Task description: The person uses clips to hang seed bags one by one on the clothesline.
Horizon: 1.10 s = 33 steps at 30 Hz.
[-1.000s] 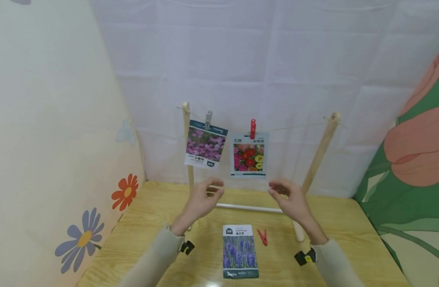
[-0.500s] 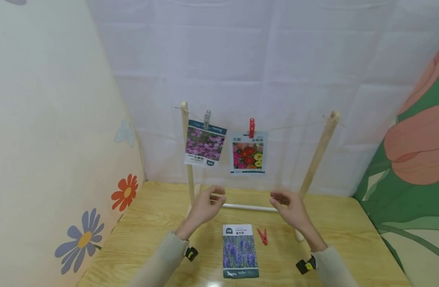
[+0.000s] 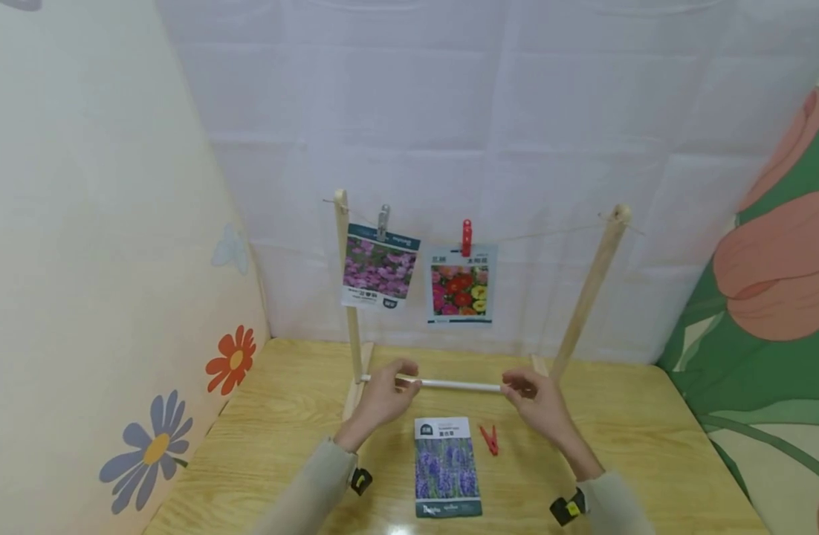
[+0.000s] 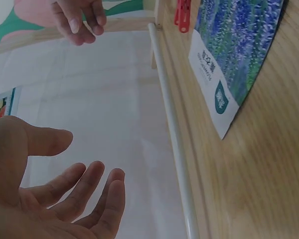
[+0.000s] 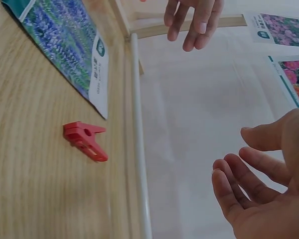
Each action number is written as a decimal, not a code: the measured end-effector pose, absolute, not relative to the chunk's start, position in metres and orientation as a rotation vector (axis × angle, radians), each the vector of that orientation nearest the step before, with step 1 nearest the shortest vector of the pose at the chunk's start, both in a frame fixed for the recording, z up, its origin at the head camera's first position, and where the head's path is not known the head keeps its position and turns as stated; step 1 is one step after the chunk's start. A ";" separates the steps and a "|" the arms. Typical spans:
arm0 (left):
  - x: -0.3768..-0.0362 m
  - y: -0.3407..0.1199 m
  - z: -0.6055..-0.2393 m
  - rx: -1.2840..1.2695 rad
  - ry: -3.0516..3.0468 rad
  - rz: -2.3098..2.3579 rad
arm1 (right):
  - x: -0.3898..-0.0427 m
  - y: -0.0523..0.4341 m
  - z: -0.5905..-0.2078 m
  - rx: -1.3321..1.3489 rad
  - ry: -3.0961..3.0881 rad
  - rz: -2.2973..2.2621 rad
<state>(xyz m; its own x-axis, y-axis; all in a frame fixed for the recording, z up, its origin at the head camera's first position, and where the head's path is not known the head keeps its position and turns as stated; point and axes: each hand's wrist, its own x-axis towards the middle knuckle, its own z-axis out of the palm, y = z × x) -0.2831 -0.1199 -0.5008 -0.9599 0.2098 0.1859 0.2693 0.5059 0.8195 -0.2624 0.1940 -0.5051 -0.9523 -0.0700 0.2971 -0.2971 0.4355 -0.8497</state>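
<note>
My left hand (image 3: 386,395) hovers in front of the frame's white crossbar (image 3: 461,385), fingers loosely bent and holding nothing. Opposite it, my right hand (image 3: 542,405) is likewise in the air with relaxed fingers; both wrist views show a gap between hand and bar. On the table in front of them lies a seed packet with purple lavender-like flowers (image 3: 446,469). Just right of the packet is a red clothespin (image 3: 490,440). Above the hands, a pink-flower packet (image 3: 380,266) hangs tilted from a grey clip (image 3: 383,223), and a red-and-yellow-flower packet (image 3: 459,286) from a red clip (image 3: 467,238).
A string (image 3: 550,232) runs between a left wooden post (image 3: 353,334) and a right wooden post (image 3: 591,290). The frame stands on a wood-grain table (image 3: 276,416). Behind it hangs a white cloth (image 3: 409,111); flower-painted walls flank both sides.
Both hands have lowered slightly, from under the hanging packets to about the crossbar's level in the head view. The packets and the loose clothespin stay in place.
</note>
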 end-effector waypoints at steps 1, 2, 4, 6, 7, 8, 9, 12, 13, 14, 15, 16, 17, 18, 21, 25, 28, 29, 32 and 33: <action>-0.283 -0.120 -0.503 -0.431 -2.669 -1.469 | -0.262 0.194 -0.508 0.325 -2.474 1.523; -0.283 -0.120 -0.505 -0.439 -2.663 -1.469 | -0.262 0.194 -0.511 0.329 -2.476 1.515; -0.284 -0.120 -0.509 -0.461 -2.651 -1.470 | -0.262 0.193 -0.516 0.341 -2.483 1.497; -0.283 -0.120 -0.513 -0.456 -2.658 -1.479 | -0.262 0.191 -0.518 0.349 -2.493 1.493; -0.283 -0.121 -0.514 -0.457 -2.663 -1.479 | -0.261 0.191 -0.520 0.345 -2.500 1.496; -0.283 -0.121 -0.515 -0.454 -2.669 -1.479 | -0.261 0.190 -0.521 0.335 -2.508 1.503; -0.282 -0.121 -0.517 -0.449 -2.680 -1.475 | -0.261 0.189 -0.522 0.324 -2.521 1.509; -0.282 -0.120 -0.520 -0.427 -2.703 -1.486 | -0.260 0.188 -0.525 0.273 -2.555 1.522; -0.282 -0.120 -0.521 -0.424 -2.705 -1.489 | -0.260 0.189 -0.527 0.264 -2.564 1.519; -0.281 -0.119 -0.522 -0.412 -2.711 -1.494 | -0.260 0.189 -0.528 0.256 -2.571 1.516; -0.282 -0.119 -0.523 -0.412 -2.717 -1.495 | -0.260 0.188 -0.530 0.251 -2.577 1.509; -0.282 -0.119 -0.525 -0.410 -2.725 -1.498 | -0.260 0.188 -0.531 0.245 -2.580 1.504; -0.282 -0.119 -0.526 -0.402 -2.738 -1.501 | -0.260 0.188 -0.533 0.245 -2.583 1.496; -0.282 -0.118 -0.528 -0.401 -2.753 -1.498 | -0.259 0.188 -0.535 0.243 -2.590 1.487; -0.283 -0.118 -0.534 -0.412 -2.797 -1.477 | -0.258 0.188 -0.540 0.235 -2.611 1.466; -0.283 -0.116 -0.541 -0.432 -2.838 -1.471 | -0.256 0.188 -0.547 0.233 -2.622 1.466; -0.283 -0.115 -0.544 -0.432 -2.857 -1.471 | -0.258 0.189 -0.552 0.217 -2.634 1.469; -0.284 -0.115 -0.545 -0.431 -2.864 -1.467 | -0.258 0.189 -0.553 0.211 -2.640 1.468; -0.284 -0.113 -0.548 -0.435 -2.873 -1.447 | -0.259 0.190 -0.557 0.181 -2.674 1.458; -0.284 -0.113 -0.549 -0.445 -2.877 -1.437 | -0.259 0.190 -0.558 0.172 -2.686 1.459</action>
<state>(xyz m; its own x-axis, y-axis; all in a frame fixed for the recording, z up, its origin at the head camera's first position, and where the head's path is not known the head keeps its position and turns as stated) -0.2838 -0.1129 -0.5486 -0.9570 0.2886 0.0281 0.1958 0.5716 0.7968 -0.2588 0.1902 -0.5576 -0.9905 -0.0602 0.1237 -0.1366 0.5402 -0.8304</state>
